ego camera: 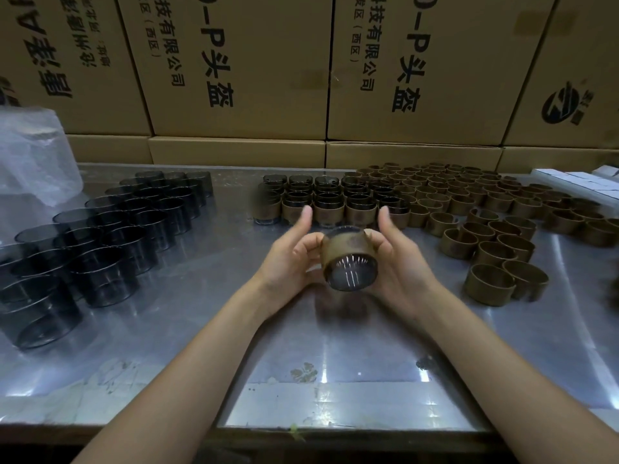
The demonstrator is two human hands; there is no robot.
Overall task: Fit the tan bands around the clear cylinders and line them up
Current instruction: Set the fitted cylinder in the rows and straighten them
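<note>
A clear cylinder (pixel 350 277) with a tan band (pixel 345 250) around it is held above the metal table, its closed base tipped toward me. My left hand (pixel 294 259) grips its left side and my right hand (pixel 400 259) its right side, both thumbs raised. Bare dark-tinted cylinders (pixel 100 239) stand in rows at the left. Banded cylinders (pixel 330 204) are lined up in rows at the back centre. Loose tan bands (pixel 485 222) cover the right part of the table.
The steel table (pixel 207 316) has a seam and front edge near me. Large cardboard boxes (pixel 241 68) form a wall behind. A clear plastic bag (pixel 33 155) sits at the far left, white small boxes (pixel 576 182) at the far right.
</note>
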